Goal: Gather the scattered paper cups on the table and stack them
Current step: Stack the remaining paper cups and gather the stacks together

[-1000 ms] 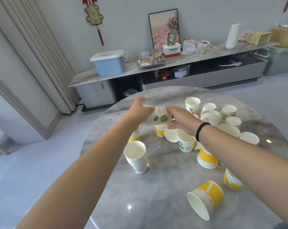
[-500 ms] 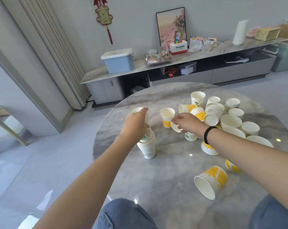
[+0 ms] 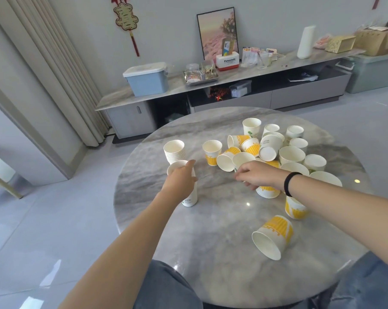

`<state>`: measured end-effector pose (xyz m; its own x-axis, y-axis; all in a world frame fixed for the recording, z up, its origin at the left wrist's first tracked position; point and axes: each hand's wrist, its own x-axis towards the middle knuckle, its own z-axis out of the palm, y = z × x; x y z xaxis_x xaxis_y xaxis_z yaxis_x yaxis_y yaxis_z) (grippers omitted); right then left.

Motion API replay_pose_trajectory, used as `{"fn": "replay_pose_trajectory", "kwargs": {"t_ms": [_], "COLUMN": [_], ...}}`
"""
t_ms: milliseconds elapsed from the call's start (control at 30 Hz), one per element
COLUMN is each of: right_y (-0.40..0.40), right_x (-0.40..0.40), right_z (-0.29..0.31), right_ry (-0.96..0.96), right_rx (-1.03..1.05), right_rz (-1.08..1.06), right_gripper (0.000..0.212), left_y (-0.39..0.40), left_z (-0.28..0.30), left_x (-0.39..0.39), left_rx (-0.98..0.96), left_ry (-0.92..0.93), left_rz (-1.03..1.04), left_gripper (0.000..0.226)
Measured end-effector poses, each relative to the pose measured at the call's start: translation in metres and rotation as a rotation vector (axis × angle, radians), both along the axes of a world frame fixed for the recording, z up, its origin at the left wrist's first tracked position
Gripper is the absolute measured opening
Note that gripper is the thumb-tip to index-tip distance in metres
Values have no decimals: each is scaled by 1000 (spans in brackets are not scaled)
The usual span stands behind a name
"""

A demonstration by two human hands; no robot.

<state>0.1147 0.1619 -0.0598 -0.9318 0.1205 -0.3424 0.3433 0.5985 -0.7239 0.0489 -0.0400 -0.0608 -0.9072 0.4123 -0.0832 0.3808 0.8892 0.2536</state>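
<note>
Several white, green-printed and yellow-striped paper cups [image 3: 269,150] lie scattered, upright and tipped, on the right half of the round marble table [image 3: 211,228]. A tall stack of white cups [image 3: 174,150] stands at the left. Just in front of it my left hand [image 3: 180,180] wraps around the top of a second stack with green print [image 3: 190,199], which rests on the table. My right hand [image 3: 256,176] is low over the near edge of the pile, fingers curled down; what they touch is hidden. One yellow cup [image 3: 273,237] lies on its side near me.
My knees in jeans [image 3: 166,286] sit under the table's near edge. Behind the table a long low cabinet [image 3: 233,74] carries a blue box [image 3: 146,79], a tray and a framed picture. Curtains [image 3: 55,70] hang at the left.
My left hand carried the green-print cups down and left onto the table. My right hand let go of them and moved to the cup pile.
</note>
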Motion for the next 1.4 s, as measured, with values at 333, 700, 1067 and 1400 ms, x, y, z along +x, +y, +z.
{"fn": "replay_pose_trajectory", "kwargs": {"t_ms": [333,700,1067,1400], "right_y": [34,50,64,72], "right_x": [45,105,122,109], "right_z": [4,-13,-46,-23], "right_ry": [162,-431,-420,114], "right_rx": [330,458,158,87], "right_rz": [84,266,109,-177], "right_gripper": [21,44,50,20], "left_y": [52,93,112,84], "left_z": [-1,-52,-68,-43], "left_x": [54,112,113,54], "left_rx": [34,42,102,343], "left_ry": [176,-483,-468,-395], "left_rz": [-217,-597,-563,-147], "left_gripper": [37,64,53,15]}}
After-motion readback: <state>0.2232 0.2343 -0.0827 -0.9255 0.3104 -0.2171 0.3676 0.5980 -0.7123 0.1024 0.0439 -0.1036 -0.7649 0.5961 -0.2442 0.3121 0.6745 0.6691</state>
